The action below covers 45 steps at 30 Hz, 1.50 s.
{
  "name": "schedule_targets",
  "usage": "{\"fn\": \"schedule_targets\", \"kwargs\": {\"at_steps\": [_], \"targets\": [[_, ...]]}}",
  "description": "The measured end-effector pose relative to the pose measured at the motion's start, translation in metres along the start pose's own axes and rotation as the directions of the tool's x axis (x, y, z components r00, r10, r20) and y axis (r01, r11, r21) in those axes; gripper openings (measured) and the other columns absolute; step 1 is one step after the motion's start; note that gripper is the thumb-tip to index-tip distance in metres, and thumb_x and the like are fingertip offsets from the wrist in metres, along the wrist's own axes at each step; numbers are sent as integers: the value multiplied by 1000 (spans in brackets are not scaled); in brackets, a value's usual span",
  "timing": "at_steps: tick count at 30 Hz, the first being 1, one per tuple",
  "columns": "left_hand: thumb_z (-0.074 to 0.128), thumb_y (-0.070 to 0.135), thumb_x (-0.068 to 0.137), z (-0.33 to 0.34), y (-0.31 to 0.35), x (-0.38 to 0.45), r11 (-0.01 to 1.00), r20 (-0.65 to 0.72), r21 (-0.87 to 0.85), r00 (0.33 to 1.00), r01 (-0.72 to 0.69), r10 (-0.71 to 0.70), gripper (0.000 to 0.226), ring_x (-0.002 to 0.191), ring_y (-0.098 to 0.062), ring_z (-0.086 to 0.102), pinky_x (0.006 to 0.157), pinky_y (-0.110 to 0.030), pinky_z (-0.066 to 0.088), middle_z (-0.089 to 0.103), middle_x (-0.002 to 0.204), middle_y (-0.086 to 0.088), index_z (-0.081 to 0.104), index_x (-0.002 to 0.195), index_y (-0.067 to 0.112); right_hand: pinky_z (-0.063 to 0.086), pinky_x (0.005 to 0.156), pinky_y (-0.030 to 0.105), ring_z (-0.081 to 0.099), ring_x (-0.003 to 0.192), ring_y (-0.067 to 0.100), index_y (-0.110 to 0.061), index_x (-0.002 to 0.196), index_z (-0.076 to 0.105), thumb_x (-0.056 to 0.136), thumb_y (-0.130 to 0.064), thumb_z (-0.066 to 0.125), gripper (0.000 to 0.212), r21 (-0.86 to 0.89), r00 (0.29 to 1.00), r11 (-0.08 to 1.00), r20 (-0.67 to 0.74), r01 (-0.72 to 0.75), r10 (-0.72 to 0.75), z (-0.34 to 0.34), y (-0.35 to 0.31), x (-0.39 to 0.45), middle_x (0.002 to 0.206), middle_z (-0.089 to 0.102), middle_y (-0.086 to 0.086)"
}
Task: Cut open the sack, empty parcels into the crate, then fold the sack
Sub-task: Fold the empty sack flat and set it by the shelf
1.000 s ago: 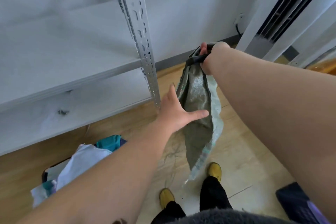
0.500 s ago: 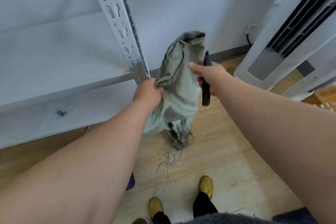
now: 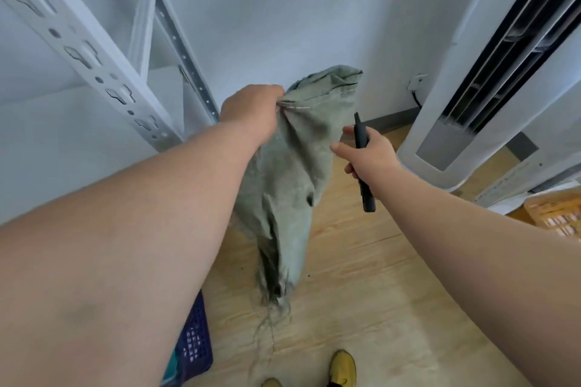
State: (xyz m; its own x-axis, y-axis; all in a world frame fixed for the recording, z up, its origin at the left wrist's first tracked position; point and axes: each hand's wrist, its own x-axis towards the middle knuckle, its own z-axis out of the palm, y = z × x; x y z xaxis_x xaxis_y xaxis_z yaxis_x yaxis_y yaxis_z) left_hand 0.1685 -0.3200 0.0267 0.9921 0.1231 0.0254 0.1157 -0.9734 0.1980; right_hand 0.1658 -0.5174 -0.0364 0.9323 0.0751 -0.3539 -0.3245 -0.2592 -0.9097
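Bright, even, cool daylight fills the room. Soft blur throughout; wide-angle bending warps the shelf upright (image 3: 94,50), and only faint shadows fall beside it.

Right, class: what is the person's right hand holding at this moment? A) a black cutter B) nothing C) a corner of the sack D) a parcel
A: the right hand is closed around a slim black cutter, while the left hand alone grips the green sack near its top.
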Motion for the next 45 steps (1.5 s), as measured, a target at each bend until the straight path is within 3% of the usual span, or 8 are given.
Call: {"fn": "schedule_targets", "kwargs": {"at_steps": [11,15,20,27,30,34,38,45], "targets": [[47,29,95,31,13,52,974,109,66,972,-218,210,14,95,-29,56,67,-32,36,61,97,-4,58,94,20,48,76,27,61,91,13,-40,124,55,81,-25,67,47,-430,909,811,58,396,-413,9,-34,64,93,64,-13],[50,37,92,35,3,80,983,185,39,968,-177,167,19,99,-29,57,70,-33,40,60,105,-3,53,97,20,49,72,33,61,89,22,-26,103,65,86,-33,62,18,-565,895,729,36,386,-446,17,-51,94,93,67,-3],[49,40,92,35,-10,116,993,202,-107,976,-56,77,17,87,-24,54,67,-31,36,51,83,4,46,86,24,42,70,28,50,84,10,-23,106,63,83,-46,67,33,-506,797,686,2,522,-604,31,-61,112,102,55,-6],[68,45,77,46,-29,135,989,348,61,931,-138,109,39,89,-22,53,71,-33,37,53,93,4,52,104,22,44,62,34,55,77,24,-22,94,51,92,-35,56,14,-666,873,647,13,371,-487,23,-61,141,82,51,-7],[58,25,84,55,-43,136,982,244,117,963,-150,118,25,95,-26,56,71,-33,32,56,95,0,57,109,23,41,60,33,55,75,27,-22,92,45,94,-34,54,15,-684,881,665,-66,301,-468,11,-63,153,82,52,-3],[54,9,89,49,-52,139,990,12,39,990,-139,139,24,98,-28,51,70,-32,34,51,95,-1,64,106,22,49,70,36,55,79,22,-19,96,55,82,-37,71,28,-679,909,622,181,391,-375,5,-63,168,90,58,-1],[48,0,86,36,-62,148,998,38,56,999,-11,9,36,93,-29,50,66,-33,35,49,100,-5,64,109,23,51,77,39,58,88,24,-22,91,55,81,-30,70,19,-783,874,387,437,487,-214,3,-58,177,97,55,-4],[45,-4,87,22,-54,179,969,49,-31,968,246,-244,37,105,-32,57,77,-28,42,58,118,-14,67,111,14,49,66,34,56,87,23,-28,106,52,84,-24,64,26,-843,929,403,275,356,-247,-1,-68,179,91,54,-6]]}}
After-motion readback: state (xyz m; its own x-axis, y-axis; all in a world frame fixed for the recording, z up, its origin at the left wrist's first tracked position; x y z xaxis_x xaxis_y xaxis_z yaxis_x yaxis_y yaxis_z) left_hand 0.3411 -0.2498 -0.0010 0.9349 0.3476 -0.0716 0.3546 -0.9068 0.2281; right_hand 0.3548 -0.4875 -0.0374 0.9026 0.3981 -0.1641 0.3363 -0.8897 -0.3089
